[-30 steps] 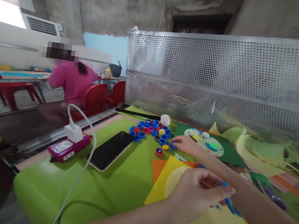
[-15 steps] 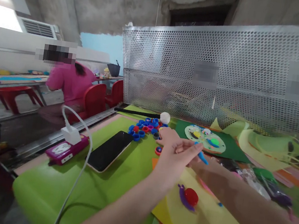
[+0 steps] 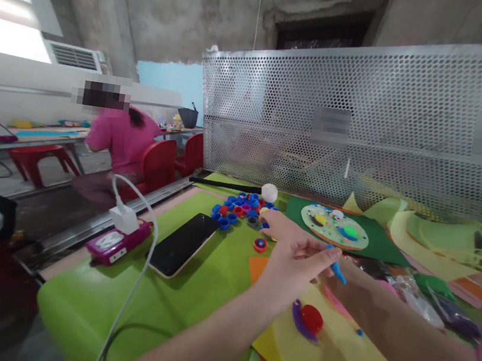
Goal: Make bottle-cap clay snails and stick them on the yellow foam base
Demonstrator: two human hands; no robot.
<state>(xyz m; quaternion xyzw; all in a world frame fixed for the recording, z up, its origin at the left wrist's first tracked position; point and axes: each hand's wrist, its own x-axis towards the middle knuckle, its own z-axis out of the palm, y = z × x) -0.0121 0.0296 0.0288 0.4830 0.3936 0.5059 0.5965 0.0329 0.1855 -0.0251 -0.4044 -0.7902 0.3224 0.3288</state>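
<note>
My left hand hovers over the yellow sheet, fingers closed on a thin blue stick-like thing. Beyond it, my right hand reaches across to the pile of blue, red and yellow bottle caps. Its fingertips are bunched together at the pile's near edge, and what they pinch is hidden. A single red-and-blue cap lies just in front of that hand. On the yellow sheet sits a red cap on a purple clay strip, shaped like a snail.
A round disc with coloured clay blobs lies on a dark green sheet. A black phone, a purple power strip with a white charger and a cable lie left. A perforated metal screen backs the table. A person in pink sits far left.
My left hand rose from the yellow sheet toward the caps with the blue stick, uncovering the red snail cap. My right hand shifted slightly left along the pile.
</note>
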